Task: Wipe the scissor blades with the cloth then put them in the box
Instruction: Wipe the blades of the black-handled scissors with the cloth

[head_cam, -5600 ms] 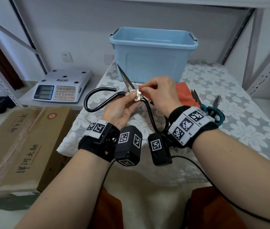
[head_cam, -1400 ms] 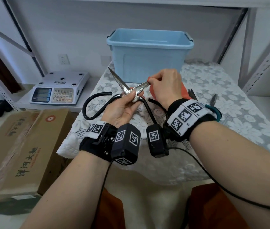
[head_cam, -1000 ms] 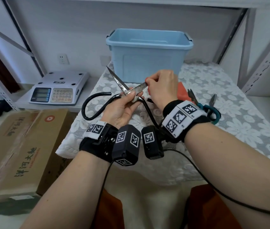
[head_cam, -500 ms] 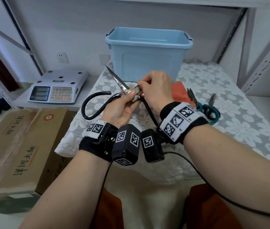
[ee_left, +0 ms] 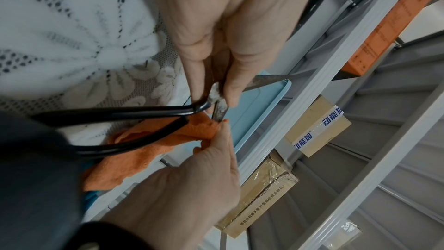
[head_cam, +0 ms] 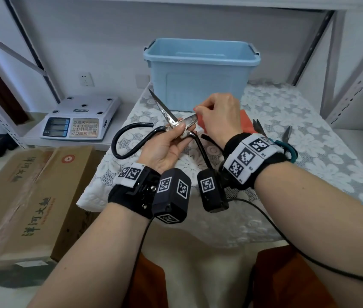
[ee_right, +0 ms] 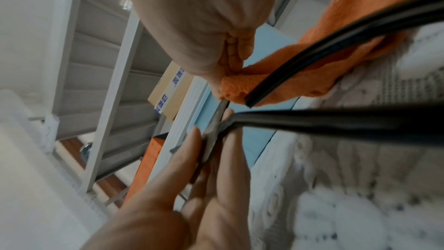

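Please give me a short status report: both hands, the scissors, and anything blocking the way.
Left hand grips black scissors at pivot, blades open. Right hand pinches orange cloth on one blade. Blue box behind, open; path looks clear.

Storeroom, metal racking, taped cardboard cartons, weighing scale

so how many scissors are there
2: black scissors held in the left hand, and teal-handled scissors lying on the table behind the right wrist, partly hidden.

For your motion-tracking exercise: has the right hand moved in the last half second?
Yes: right hand slid rightward along the blade, judged against the blue box.
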